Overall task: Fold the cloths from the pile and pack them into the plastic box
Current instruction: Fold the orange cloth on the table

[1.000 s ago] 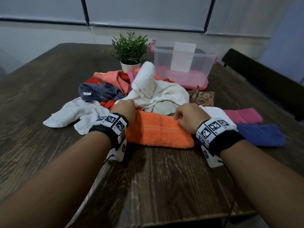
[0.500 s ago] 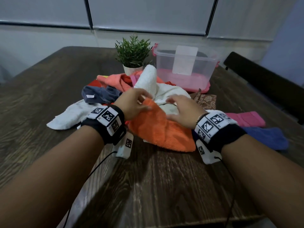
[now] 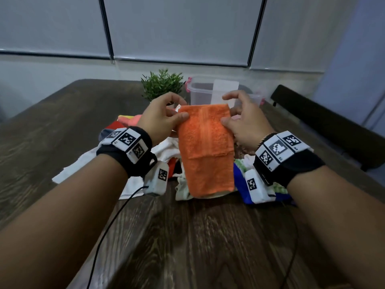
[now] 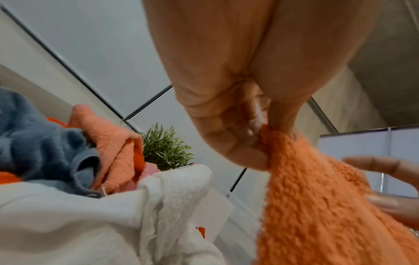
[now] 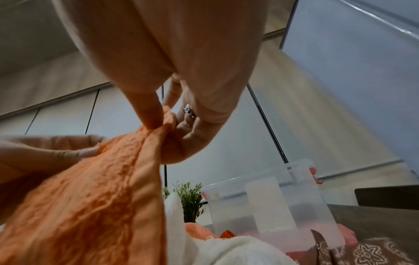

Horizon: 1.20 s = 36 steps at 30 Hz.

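Note:
An orange cloth [image 3: 206,147] hangs folded in the air above the pile, its lower end reaching down to the cloths. My left hand [image 3: 161,116] pinches its upper left corner and my right hand [image 3: 241,117] pinches the upper right corner. The left wrist view shows thumb and finger of my left hand [image 4: 260,136] squeezing the orange cloth [image 4: 317,206]. The right wrist view shows my right hand [image 5: 163,125] pinching the orange cloth [image 5: 90,197]. Behind stands the clear plastic box [image 3: 200,94] with pink clips, partly hidden by the hands. The pile [image 3: 166,151] of white, red and blue cloths lies under the cloth.
A small green potted plant [image 3: 161,84] stands left of the box. A dark chair back [image 3: 325,124] runs along the table's right side. The dark wooden table [image 3: 187,236] spreads in front of the pile. A brown patterned cloth [image 5: 371,251] lies near the box.
The orange cloth lay flat on the table under both hands. Both hands have gathered it, lifted it by its top corners and now hold it hanging in front of the box.

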### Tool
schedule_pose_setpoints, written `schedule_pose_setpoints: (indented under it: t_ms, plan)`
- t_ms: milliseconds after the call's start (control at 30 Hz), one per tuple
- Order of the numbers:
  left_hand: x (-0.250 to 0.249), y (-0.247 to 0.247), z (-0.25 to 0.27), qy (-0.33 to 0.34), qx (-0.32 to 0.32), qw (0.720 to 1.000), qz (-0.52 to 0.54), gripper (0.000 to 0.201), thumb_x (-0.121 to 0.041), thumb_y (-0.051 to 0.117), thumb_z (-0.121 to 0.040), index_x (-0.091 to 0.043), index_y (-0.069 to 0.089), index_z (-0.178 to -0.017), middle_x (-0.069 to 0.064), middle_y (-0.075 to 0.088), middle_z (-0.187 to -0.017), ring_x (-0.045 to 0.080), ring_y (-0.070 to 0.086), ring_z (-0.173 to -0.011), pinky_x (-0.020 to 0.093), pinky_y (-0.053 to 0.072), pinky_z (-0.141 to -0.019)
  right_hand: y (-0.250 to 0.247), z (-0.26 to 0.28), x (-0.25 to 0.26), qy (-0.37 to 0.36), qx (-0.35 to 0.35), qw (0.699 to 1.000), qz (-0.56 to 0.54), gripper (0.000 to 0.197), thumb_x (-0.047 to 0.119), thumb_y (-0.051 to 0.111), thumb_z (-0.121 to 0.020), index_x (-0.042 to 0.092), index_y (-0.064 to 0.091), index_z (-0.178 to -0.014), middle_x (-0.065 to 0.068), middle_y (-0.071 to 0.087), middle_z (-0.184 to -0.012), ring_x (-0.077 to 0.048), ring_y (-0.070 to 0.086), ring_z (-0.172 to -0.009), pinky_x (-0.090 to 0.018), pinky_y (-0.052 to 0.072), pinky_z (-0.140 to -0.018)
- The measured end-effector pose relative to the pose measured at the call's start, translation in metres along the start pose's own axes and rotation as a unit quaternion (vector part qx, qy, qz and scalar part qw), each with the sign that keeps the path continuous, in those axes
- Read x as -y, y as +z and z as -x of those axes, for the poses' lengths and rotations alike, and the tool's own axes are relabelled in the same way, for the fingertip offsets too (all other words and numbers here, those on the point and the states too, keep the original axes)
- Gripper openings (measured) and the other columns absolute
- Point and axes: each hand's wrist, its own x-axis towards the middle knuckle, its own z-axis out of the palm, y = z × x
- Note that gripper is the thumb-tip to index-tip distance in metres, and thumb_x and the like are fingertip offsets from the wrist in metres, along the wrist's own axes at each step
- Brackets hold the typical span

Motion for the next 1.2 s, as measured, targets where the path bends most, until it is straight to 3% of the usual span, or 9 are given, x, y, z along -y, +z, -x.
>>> schedule_pose_setpoints:
  t_ms: [167,400,567,700,800,867,967,1067,1200]
  plan:
    - [-0.010,0.003,-0.001,0.037,-0.028,0.999,-0.001,0.005,-0.011,0.067,-0.091,-0.007,0.067,-0.095,0.010,0.070,-0.082,0.014,0.068,-0.064,0.031,0.056,-0.054,-0.004,0.003,0.006,-0.020,-0.042,0.999,0.028,0.007,0.021,0.069,-0.091,0.021,0.066,-0.097,0.003,0.068,-0.094,-0.013,0.067,-0.084,-0.021,0.058,-0.061]
    - [-0.015,0.004,-0.010,0.090,-0.092,0.992,-0.002,0.026,-0.008,0.082,-0.075,-0.014,0.072,-0.097,0.002,0.071,-0.085,0.009,0.067,-0.073,0.021,0.056,-0.063,-0.010,-0.001,0.012,-0.025,-0.062,0.998,0.001,0.020,0.006,0.069,-0.089,0.020,0.067,-0.103,0.003,0.068,-0.096,-0.009,0.066,-0.087,-0.012,0.053,-0.060]
    - [-0.025,0.003,-0.026,0.106,-0.110,0.988,-0.037,0.017,-0.011,0.078,-0.080,-0.017,0.075,-0.096,-0.002,0.073,-0.092,0.012,0.070,-0.087,0.031,0.060,-0.080,-0.010,-0.014,0.022,-0.029,-0.081,0.996,0.006,0.028,0.002,0.069,-0.088,0.031,0.068,-0.087,0.005,0.069,-0.094,-0.010,0.069,-0.083,-0.030,0.061,-0.075]
    - [-0.042,0.000,-0.028,0.146,-0.105,0.984,-0.015,0.008,-0.013,0.073,-0.086,-0.018,0.069,-0.092,0.005,0.072,-0.088,0.018,0.069,-0.082,0.045,0.059,-0.082,-0.020,-0.017,0.037,-0.057,-0.100,0.993,-0.004,0.028,0.002,0.069,-0.087,0.029,0.065,-0.084,0.008,0.068,-0.092,-0.009,0.070,-0.079,-0.031,0.061,-0.076]
    - [-0.045,-0.007,-0.013,0.108,0.019,0.994,-0.003,0.007,-0.012,0.066,-0.091,-0.010,0.064,-0.097,0.010,0.068,-0.089,0.024,0.067,-0.080,0.043,0.058,-0.079,-0.022,-0.001,0.037,-0.057,-0.070,0.996,0.002,0.024,0.000,0.070,-0.082,0.023,0.065,-0.078,0.001,0.069,-0.088,-0.013,0.069,-0.080,-0.034,0.061,-0.075]
    - [-0.036,-0.009,0.001,0.026,0.154,0.987,-0.027,0.012,-0.012,0.065,-0.091,-0.005,0.061,-0.100,0.008,0.068,-0.084,0.020,0.067,-0.078,0.037,0.059,-0.072,-0.017,0.017,0.026,-0.028,0.026,0.998,0.048,0.021,0.000,0.067,-0.082,0.020,0.064,-0.074,-0.005,0.070,-0.087,-0.021,0.068,-0.083,-0.038,0.059,-0.076]
    - [-0.005,0.001,0.020,-0.044,0.341,0.928,-0.143,0.013,-0.013,0.068,-0.090,-0.008,0.065,-0.102,0.002,0.068,-0.071,0.014,0.061,-0.066,0.023,0.051,-0.061,-0.003,0.047,-0.001,0.050,0.245,0.962,0.107,0.023,-0.007,0.064,-0.079,0.015,0.063,-0.072,-0.005,0.066,-0.065,-0.020,0.061,-0.061,-0.031,0.053,-0.063]
    - [0.028,0.016,0.040,-0.075,0.473,0.845,-0.238,0.015,-0.025,0.074,-0.086,-0.031,0.070,-0.100,-0.003,0.072,-0.071,0.008,0.061,-0.063,0.027,0.051,-0.063,0.013,0.071,-0.025,0.094,0.363,0.917,0.139,0.024,-0.009,0.061,-0.076,0.014,0.062,-0.070,-0.002,0.059,-0.054,-0.014,0.051,-0.050,-0.025,0.042,-0.054]
    - [0.048,0.024,0.051,-0.116,0.560,0.791,-0.219,0.016,-0.034,0.074,-0.086,-0.020,0.072,-0.094,0.030,0.068,-0.085,0.026,0.055,-0.070,0.042,0.047,-0.069,0.021,0.087,-0.034,0.168,0.417,0.888,0.093,0.010,0.007,0.059,-0.063,0.016,0.061,-0.068,0.002,0.057,-0.048,-0.018,0.050,-0.045,-0.029,0.043,-0.053]
